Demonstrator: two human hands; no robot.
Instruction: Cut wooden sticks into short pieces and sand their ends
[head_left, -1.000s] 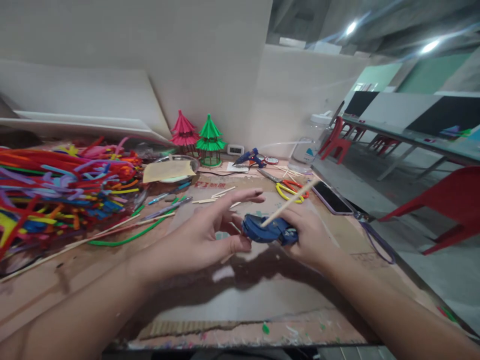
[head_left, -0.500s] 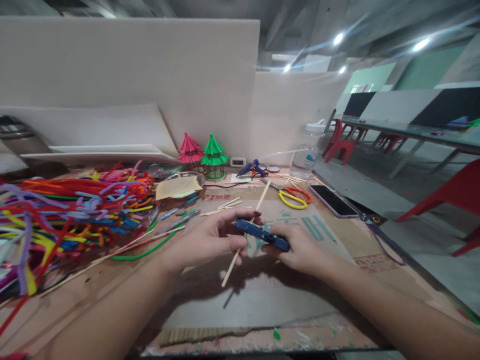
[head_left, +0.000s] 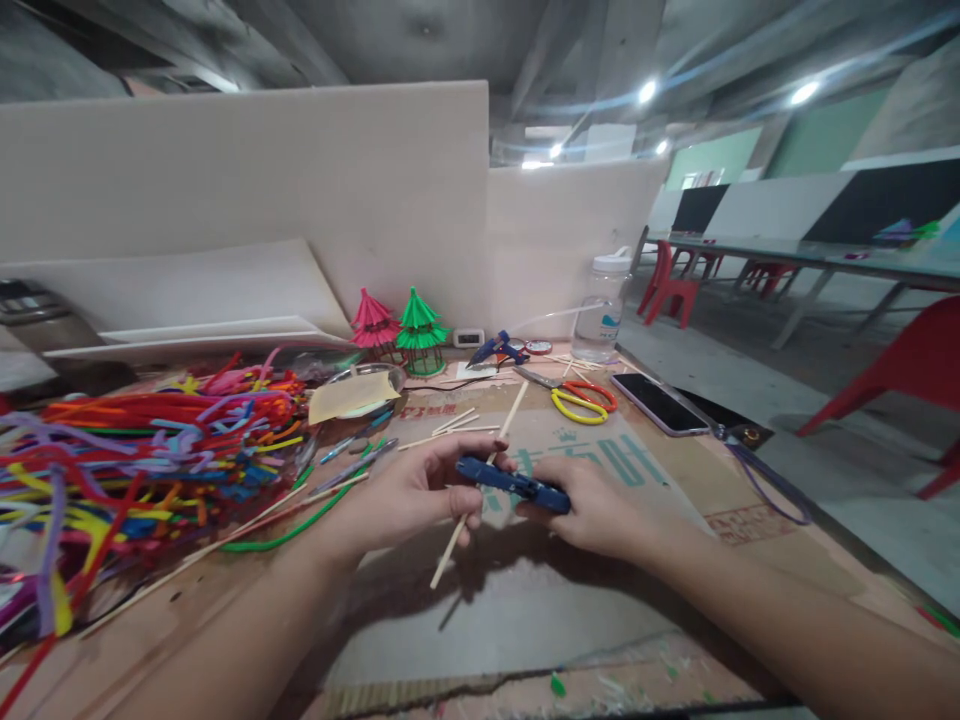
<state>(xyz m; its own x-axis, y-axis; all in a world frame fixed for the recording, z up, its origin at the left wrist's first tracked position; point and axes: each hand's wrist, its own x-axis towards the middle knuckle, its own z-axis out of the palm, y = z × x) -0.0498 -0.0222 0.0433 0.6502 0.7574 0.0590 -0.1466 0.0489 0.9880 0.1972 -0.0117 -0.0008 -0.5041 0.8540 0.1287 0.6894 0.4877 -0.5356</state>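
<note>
My left hand (head_left: 420,490) pinches a thin pale wooden stick (head_left: 448,556), which slants from lower left to upper right above the cardboard (head_left: 420,625). A dark blue hand tool (head_left: 517,484) is gripped in my right hand (head_left: 592,500). The tool's far end crosses the stick beside my left fingers and thumb. Its jaws are partly hidden, so how tightly they hold the stick does not show. Several short sticks (head_left: 454,422) lie on the cardboard beyond my left hand.
Colourful pipe cleaners (head_left: 172,440) are heaped at the left. Behind stand a pink model (head_left: 375,322), a green model (head_left: 421,330), a blue glue gun (head_left: 499,348) and a water bottle (head_left: 600,310). Scissors (head_left: 581,403) and a phone (head_left: 660,402) lie at the right.
The view has tilted up slightly, so the table items sit lower in the picture. Both hands, the stick and the blue tool keep nearly the same arrangement.
</note>
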